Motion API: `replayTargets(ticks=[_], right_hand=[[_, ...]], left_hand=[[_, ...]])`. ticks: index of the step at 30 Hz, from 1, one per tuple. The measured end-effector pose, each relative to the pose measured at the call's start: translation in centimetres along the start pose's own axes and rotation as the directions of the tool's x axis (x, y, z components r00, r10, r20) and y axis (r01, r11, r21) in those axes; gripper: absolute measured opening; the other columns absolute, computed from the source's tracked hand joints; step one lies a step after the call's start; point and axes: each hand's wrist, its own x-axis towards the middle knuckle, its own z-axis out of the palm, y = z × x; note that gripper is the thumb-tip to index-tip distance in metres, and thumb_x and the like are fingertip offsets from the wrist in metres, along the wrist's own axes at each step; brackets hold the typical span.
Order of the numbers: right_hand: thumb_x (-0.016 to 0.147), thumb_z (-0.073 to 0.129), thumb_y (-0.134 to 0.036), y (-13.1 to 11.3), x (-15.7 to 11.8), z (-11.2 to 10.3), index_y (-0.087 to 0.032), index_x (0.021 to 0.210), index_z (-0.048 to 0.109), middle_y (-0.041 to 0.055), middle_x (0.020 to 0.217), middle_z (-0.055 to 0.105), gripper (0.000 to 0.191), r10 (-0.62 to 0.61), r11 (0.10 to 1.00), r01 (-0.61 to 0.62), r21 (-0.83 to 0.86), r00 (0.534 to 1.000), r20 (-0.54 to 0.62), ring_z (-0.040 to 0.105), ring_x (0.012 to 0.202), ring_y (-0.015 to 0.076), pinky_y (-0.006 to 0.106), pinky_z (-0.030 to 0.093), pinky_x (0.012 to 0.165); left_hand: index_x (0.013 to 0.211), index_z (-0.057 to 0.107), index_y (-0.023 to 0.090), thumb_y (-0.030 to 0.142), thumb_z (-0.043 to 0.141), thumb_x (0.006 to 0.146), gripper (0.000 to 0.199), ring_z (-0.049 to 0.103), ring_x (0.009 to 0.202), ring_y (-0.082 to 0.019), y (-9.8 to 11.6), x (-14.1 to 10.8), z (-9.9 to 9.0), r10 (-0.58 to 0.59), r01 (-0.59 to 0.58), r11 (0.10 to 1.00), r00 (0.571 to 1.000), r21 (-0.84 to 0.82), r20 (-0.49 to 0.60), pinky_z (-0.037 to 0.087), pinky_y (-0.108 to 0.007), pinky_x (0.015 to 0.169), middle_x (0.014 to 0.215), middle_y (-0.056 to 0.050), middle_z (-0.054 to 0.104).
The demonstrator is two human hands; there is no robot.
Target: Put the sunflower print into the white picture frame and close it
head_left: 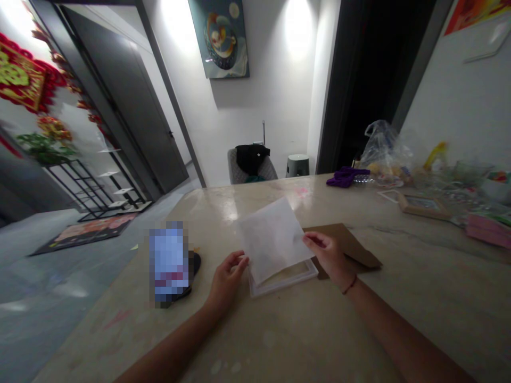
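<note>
Setting: a room with pale walls and a long marble-look counter (120, 340) running across the foreground; a dark door (128, 101) stands at the left.

Backdrop: a round-motif wall painting (219, 37) hangs on the far wall, above a grey chair (252, 171) with a black garment (252, 158) draped over it. A red hanging decoration (22, 77) and a black metal shelf (91, 186) stand to the left, with a patterned floor mat (83, 234) below.

Main item: a white translucent sheet (273, 240), held up over a shallow white plastic tray (283, 283) near the counter's front edge.

Left hand (228, 281): nearest the sheet's left edge, fingers (239, 259) loosely curled and touching or just beside it; a firm grip cannot be told.

Right hand (325, 255): fingers narrowed, pinching the sheet's right edge. A thin cord bracelet (350, 284) circles the wrist.

Stage shown: the sheet covers most of the tray but does not lie flat on it; the tray's near rim stays uncovered.

Orientation: tilted, one corner pointing toward the far wall; squarish, with no clear long axis.

Adjacent: a brown card (347, 247) lies under the right hand, touching the tray's right side. A pixelated, unreadable object (170, 263) stands to the left.

Far counter: a purple cloth (346, 176), a plastic bag (383, 151), a wooden picture frame (423, 206) and pink pads (489, 231).
</note>
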Motion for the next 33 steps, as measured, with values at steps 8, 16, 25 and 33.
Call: replayTargets(ticks=[8,16,25,33], right_hand=[[0.057,0.072,-0.04,0.2,-0.2,0.5,-0.018,0.077,0.065,0.0018,0.075,0.067,0.03,0.102,0.973,-0.103,0.205,0.995,0.017,0.06,0.07,0.0136,0.026,0.046,0.068],[0.052,0.074,-0.039,-1.1,0.1,-0.3,-0.019,0.075,0.062,0.0008,0.072,0.065,0.032,0.131,0.959,-0.159,0.235,0.983,0.132,0.059,0.068,0.0139,0.026,0.046,0.064],[0.05,0.073,-0.042,0.3,1.1,-0.7,-0.017,0.073,0.064,0.0036,0.072,0.067,0.035,0.076,0.986,-0.066,0.155,0.995,-0.064,0.06,0.068,0.0156,0.03,0.047,0.067],[0.054,0.069,-0.038,1.7,1.2,-1.0,-0.015,0.076,0.069,0.0078,0.077,0.071,0.032,0.144,0.989,-0.145,0.001,0.987,-0.066,0.063,0.07,0.0202,0.034,0.048,0.067]], left_hand=[[0.09,0.058,0.017,0.045,0.058,0.067,0.036,0.063,0.071,-0.018,-0.3,-0.1,0.0,-0.033,0.033,0.999,0.999,0.021,0.001,0.047,-0.027,0.065,0.074,-0.001,0.066],[0.086,0.054,0.019,0.045,0.053,0.072,0.029,0.06,0.072,-0.017,-0.9,-0.1,-0.2,0.049,-0.047,0.997,0.998,0.059,-0.034,0.044,-0.028,0.069,0.069,0.001,0.062],[0.082,0.056,0.019,0.042,0.053,0.073,0.025,0.058,0.074,-0.016,0.2,-1.0,-0.2,0.091,-0.095,0.992,0.994,0.084,0.057,0.044,-0.026,0.07,0.072,0.0,0.061],[0.057,0.055,0.018,0.044,0.042,0.078,0.036,0.058,0.069,-0.018,0.1,-0.6,-0.3,0.11,-0.119,0.971,0.992,0.208,0.057,0.044,-0.028,0.068,0.062,-0.001,0.06]])
